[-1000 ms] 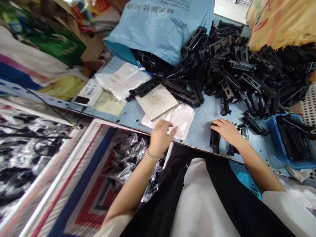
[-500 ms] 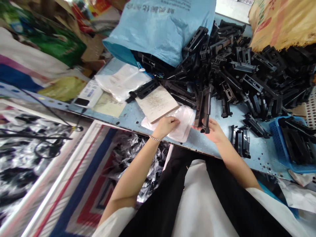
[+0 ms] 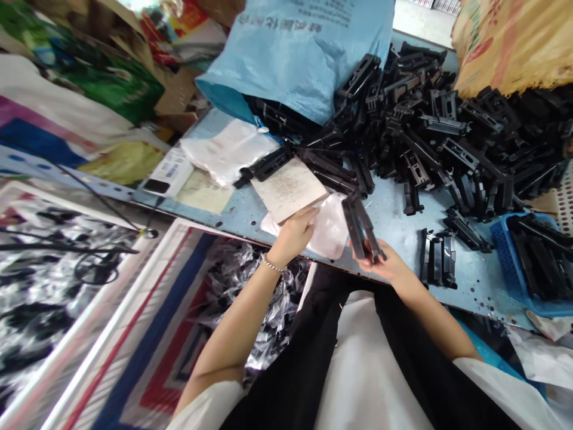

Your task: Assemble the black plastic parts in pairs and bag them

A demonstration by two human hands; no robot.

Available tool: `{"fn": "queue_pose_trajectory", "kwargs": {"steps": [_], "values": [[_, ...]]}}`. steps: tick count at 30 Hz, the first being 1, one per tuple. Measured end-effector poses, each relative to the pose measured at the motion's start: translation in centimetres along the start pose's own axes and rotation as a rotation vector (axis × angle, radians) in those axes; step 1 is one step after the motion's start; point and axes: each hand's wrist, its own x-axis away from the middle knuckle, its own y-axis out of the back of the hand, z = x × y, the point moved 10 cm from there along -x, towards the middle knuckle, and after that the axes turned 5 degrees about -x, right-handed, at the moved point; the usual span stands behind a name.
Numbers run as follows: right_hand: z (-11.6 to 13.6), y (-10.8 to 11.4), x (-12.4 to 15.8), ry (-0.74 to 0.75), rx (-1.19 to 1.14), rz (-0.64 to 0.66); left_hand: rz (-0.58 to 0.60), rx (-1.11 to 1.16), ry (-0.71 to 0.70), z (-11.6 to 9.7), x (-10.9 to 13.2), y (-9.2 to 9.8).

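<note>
Along the near edge of the blue table [image 3: 474, 286], the right hand [image 3: 387, 266] grips a black plastic part [image 3: 360, 228] between fingers and thumb, while the left hand [image 3: 293, 236] lies flat on a clear plastic bag [image 3: 329, 230] just beside it.

The moulded black plastic brackets [image 3: 362, 230] are showing a smooth matt finish near six o'clock and in the heap at two o'clock, while the thin clear plastic bag [image 3: 329, 230] is catching a soft gloss. The pale wooden board [image 3: 289, 190] is looking rough and dusty, the blue painted counter [image 3: 394, 209] is looking chipped and speckled, and the blue woven plastic sack [image 3: 295, 54] at twelve o'clock is shining faintly.
</note>
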Motion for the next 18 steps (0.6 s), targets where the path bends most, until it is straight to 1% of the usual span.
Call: {"fn": "queue_pose_trajectory", "kwargs": {"steps": [2, 3, 4, 5, 6, 9, 11, 13, 15, 18], "values": [[-2.8, -0.9, 1.4, -0.207, -0.026, 0.138, -0.018, 0.08, -0.002, -0.3, 0.1, 0.2], [-3.9, -1.3, 1.7, -0.285, -0.05, 0.187, -0.036, 0.096, -0.017, -0.8, 0.5, 0.4], [-4.8, -1.7, 1.5, -0.337, -0.074, 0.22, -0.05, 0.097, -0.047, -1.6, 1.0, 0.6], [-5.2, -2.0, 1.0, -0.357, -0.093, 0.233, -0.055, 0.093, -0.092, -2.7, 1.6, 0.6], [-5.3, -2.1, 0.2, -0.343, -0.102, 0.223, -0.05, 0.09, -0.149, -4.0, 2.5, 0.5], [-4.4, -1.6, -2.1, -0.187, -0.03, 0.092, -0.023, 0.132, -0.315, -7.7, 5.1, 0.0], [-3.7, -1.4, -2.3, -0.094, 0.045, 0.013, -0.022, 0.179, -0.363, -9.1, 6.3, -0.1], [-3.5, -1.4, -1.6, -0.052, 0.099, -0.013, -0.019, 0.212, -0.373, -9.4, 6.9, 0.0], [-4.0, -1.8, -0.6, -0.092, 0.072, 0.024, -0.041, 0.229, -0.369, -9.0, 7.1, 0.6], [-4.4, -2.5, 0.4, -0.14, -0.134, 0.1, -0.163, 0.196, -0.33, -7.8, 7.2, 1.9]]}}
